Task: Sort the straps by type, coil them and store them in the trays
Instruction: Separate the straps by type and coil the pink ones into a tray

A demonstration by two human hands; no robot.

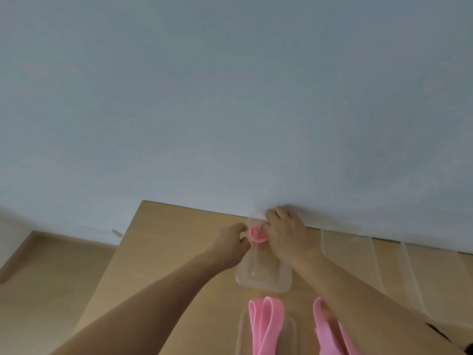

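Observation:
A small coiled pink strap point(256, 234) sits at the far end of a clear plastic tray point(263, 276) on the wooden table. My left hand point(234, 239) pinches the coil from its left side, fingers curled. My right hand point(284, 233) covers the coil's right side and the tray's far rim, fingers bent over it. Nearer to me, loose pink straps point(266, 321) lie folded over a second clear tray point(242, 334). Another pink strap point(330, 329) lies partly under my right forearm.
The table point(163, 252) stands against a pale wall point(230, 98). More clear trays point(384, 265) stand in a row at the right along the wall. A lower wooden surface point(46, 278) lies to the left of the table.

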